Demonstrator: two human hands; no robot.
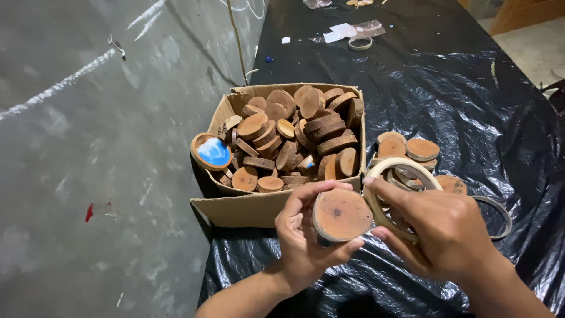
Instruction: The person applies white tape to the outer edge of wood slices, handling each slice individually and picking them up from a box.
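Item: one round wood slice point(342, 214), pinched edgewise in the left hand point(303, 235) fingers near the table's front edge; right hand point(438, 227) fingers curl around one tape roll point(393, 197) touching it. Behind: one cardboard box point(253, 206) heaped with slices, uncounted, one blue-painted slice point(211, 151) on its left rim. Right: loose slice pile point(412, 150) on black plastic sheet point(459, 88); second tape ring point(360, 42) at far end.

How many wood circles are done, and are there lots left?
Looks early. One blue-topped slice on the cardboard box rim looks finished. The left hand holds a bare wood slice; the right hand holds a tape roll beside it. The box is full, with more slices lying beside it.
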